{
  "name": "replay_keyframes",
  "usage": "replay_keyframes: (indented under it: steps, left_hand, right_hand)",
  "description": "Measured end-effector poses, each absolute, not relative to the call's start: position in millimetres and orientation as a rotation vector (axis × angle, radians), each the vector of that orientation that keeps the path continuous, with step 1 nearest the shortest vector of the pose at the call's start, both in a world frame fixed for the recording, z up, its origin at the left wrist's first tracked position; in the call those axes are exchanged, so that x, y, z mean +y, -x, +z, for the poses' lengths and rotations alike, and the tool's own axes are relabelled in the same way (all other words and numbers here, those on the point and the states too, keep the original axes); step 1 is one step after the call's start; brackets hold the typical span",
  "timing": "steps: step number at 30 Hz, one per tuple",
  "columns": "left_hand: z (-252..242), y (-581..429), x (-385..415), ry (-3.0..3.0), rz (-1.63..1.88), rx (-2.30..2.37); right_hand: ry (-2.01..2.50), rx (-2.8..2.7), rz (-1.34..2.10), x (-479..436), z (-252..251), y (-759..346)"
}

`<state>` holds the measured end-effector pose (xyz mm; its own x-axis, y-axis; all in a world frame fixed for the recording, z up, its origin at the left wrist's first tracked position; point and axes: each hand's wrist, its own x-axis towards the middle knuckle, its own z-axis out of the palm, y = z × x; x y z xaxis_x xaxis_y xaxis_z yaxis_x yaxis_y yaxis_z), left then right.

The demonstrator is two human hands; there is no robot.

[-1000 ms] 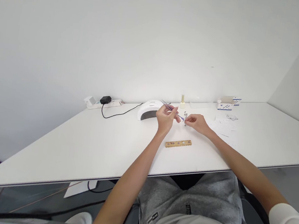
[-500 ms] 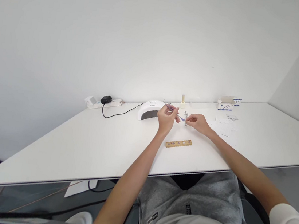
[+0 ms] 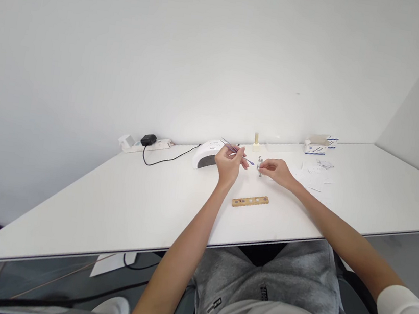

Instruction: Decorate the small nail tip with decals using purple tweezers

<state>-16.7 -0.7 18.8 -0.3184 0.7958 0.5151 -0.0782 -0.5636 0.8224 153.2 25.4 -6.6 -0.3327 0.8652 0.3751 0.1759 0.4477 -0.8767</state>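
Note:
My left hand (image 3: 227, 165) is closed in a pinch around a slim purple pen-like tool (image 3: 248, 159) with a blunt bluish tip. The tip points right, a short gap away from a small silvery stand (image 3: 259, 166) with little knobs. My right hand (image 3: 275, 171) pinches at that stand; its fingertips hide whatever tiny piece may be between them. Nearer to me lies a yellowish bar (image 3: 250, 201) with several round spots along it. Behind my left hand is a white arched nail lamp (image 3: 206, 155), and a pale yellow nail polish bottle (image 3: 256, 142) stands further back.
At the back right are small white-and-blue boxes (image 3: 316, 145). White papers (image 3: 313, 177) lie beyond my right forearm. A power strip (image 3: 157, 145) with a black adapter (image 3: 149, 140) sits at the back left, its cable (image 3: 170, 161) running towards the lamp. The wall borders the table (image 3: 110, 206).
My left hand has drawn back slightly to the left, so the tool's tip has moved off the silvery stand. My right hand stays almost in place.

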Motion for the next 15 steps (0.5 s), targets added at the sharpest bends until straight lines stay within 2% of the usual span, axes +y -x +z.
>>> replay_keyframes:
  steps: [15]
  left_hand:
    - [16.3,16.4,-1.3,-1.351,1.908,0.994]
  right_hand:
    - [0.770,-1.779,0.945,18.7,1.3,-151.7]
